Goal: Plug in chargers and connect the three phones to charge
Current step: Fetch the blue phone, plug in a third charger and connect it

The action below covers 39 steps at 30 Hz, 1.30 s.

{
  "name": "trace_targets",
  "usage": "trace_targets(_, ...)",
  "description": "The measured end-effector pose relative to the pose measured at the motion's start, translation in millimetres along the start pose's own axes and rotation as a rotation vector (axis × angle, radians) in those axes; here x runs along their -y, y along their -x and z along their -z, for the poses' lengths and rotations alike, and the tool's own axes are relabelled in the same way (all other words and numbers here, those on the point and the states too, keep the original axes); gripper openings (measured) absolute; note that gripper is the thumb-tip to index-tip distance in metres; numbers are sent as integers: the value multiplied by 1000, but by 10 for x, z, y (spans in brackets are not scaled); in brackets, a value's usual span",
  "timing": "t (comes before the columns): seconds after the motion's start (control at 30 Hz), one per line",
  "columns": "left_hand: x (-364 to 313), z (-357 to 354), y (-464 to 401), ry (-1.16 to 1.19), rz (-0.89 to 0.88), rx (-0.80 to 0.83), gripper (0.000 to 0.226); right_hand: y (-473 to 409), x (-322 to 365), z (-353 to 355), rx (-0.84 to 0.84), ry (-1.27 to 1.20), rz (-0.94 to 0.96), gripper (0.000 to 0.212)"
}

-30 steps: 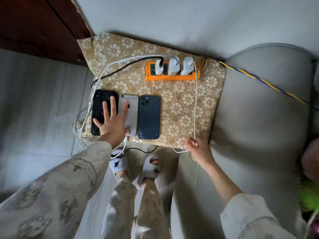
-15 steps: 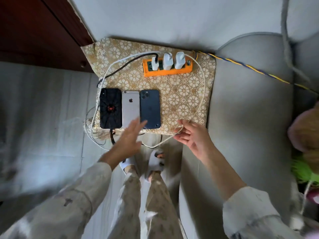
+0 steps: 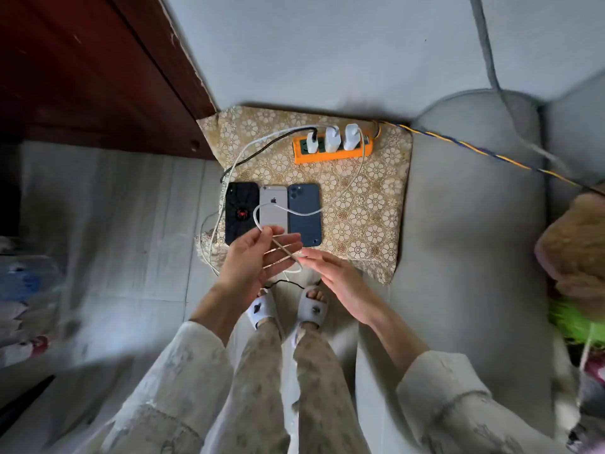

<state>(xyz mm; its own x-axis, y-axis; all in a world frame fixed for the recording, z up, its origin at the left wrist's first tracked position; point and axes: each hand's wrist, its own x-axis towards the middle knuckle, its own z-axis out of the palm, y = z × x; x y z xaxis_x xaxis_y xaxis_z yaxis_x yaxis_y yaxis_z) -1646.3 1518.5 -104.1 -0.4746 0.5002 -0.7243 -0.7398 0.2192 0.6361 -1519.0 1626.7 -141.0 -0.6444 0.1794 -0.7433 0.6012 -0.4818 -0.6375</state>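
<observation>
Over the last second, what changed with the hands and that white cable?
Left hand left the phones and now takes the white cable, which loops over the silver phone. Right hand let it go, fingers straight. Phones and power strip unmoved.

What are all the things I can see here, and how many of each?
phones: 3, black, silver and dark blue, side by side face down on the patterned cloth
chargers: 3, white, plugged into the power strip
power strip: 1, orange, at the far side of the cloth
patterned cloth: 1, gold floral, beside the sofa
white cable: 1, looping over the phones into the hands; other white cables hang off the cloth's left edge
black cable: 1, from the strip toward the black phone
sofa: 1, grey, right
slippers: 2, white, on the feet
left hand: 1, holds the white cable
right hand: 1, fingers straight, tips at the cable
</observation>
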Motion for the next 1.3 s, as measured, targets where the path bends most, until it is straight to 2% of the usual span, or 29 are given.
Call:
trace_targets(0.1, -255, 43, 11, 226, -21, 57, 31, 2, 1, -214, 37, 270, 4, 38)
trace_targets(0.2, -417, 70, -6, 377, -66, 114, 34, 20, -5, -232, 8, 512, 106, 19)
trace_targets(0.27, -459, 104, -28, 434, -77, 139, 33, 55, 34, -180, -51, 508, 139, 14)
trace_targets(0.3, -449, 122, -33, 414, -74, 139, 34, 71, 62, -143, -91, 419, 134, 13)
trace_targets(0.37, -339, 136, -18, 183, -54, 89, 33, 117, 158, -79, -137, 62, 55, 16)
trace_targets(0.43, -126, 136, 47, -205, -32, 53, 26, 159, 266, -1, -138, -325, -10, 20)
trace_targets(0.5, 114, 132, 121, -529, -16, 95, 36, 169, 331, 69, -136, -574, -26, 22)
trace_targets(0.57, 317, 127, 195, -769, 13, 226, 43, 186, 380, 100, -146, -673, -34, 22)
trace_targets(0.63, 458, 132, 231, -914, 32, 281, 35, 201, 381, 123, -163, -682, -54, 22)
trace_targets(0.73, 515, 180, 222, -1113, -26, 76, 19, 219, 336, 215, -271, -712, -89, 21)
trace_targets(0.83, 447, 292, 191, -1384, -204, -177, 16, 233, 252, 356, -430, -709, -183, 16)
trace_targets(0.9, 390, 308, 170, -1381, -266, -278, 15, 249, 163, 408, -472, -505, -322, 14)
trace_targets(0.97, 352, 269, 149, -1312, -244, -302, 16, 281, 54, 415, -446, -157, -492, 19)
trace_targets(1.03, 365, 212, 111, -1238, -257, -251, 18, 294, -17, 405, -393, 104, -599, 31)
trace_targets(1.1, 393, 145, 96, -1161, -288, -189, 26, 281, -20, 390, -373, 244, -611, 37)
trace_targets(1.17, 420, 74, 128, -1054, -284, -185, 32, 246, 16, 359, -366, 242, -562, 35)
trace_targets(1.3, 456, -7, 193, -765, -170, -139, 23, 108, 110, 229, -245, -19, -450, 38)
